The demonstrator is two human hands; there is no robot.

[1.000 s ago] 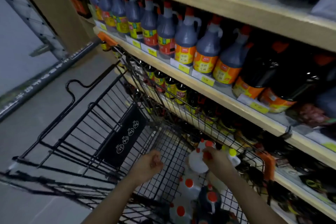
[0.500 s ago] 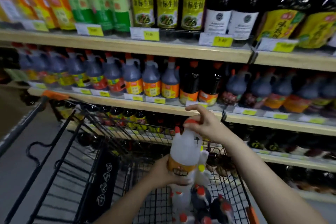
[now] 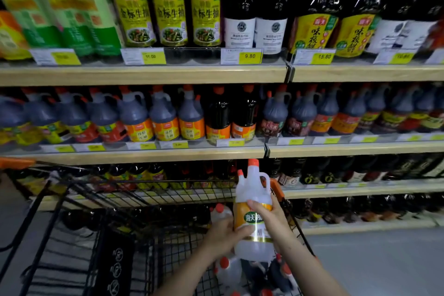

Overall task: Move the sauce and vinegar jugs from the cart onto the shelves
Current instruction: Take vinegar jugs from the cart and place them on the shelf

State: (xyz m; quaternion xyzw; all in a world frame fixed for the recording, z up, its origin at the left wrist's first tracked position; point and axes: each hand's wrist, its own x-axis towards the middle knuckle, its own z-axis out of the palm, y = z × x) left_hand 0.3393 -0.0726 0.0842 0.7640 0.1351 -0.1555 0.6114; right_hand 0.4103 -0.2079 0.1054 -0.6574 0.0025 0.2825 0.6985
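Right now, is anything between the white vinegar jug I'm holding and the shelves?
Both hands, left and right, hold the white vinegar jug upright above the cart. The cart's far rim and orange handle lie between it and the lower shelves; the middle shelf is fronted with dark jugs.

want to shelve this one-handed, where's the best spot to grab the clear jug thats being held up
Probably the loop handle at the neck, on the jug's right side, coming in from the right. The clear jug stands upright with the handle free, while the left hand and right hand both hold the wide labelled body, which looks too broad for one hand.
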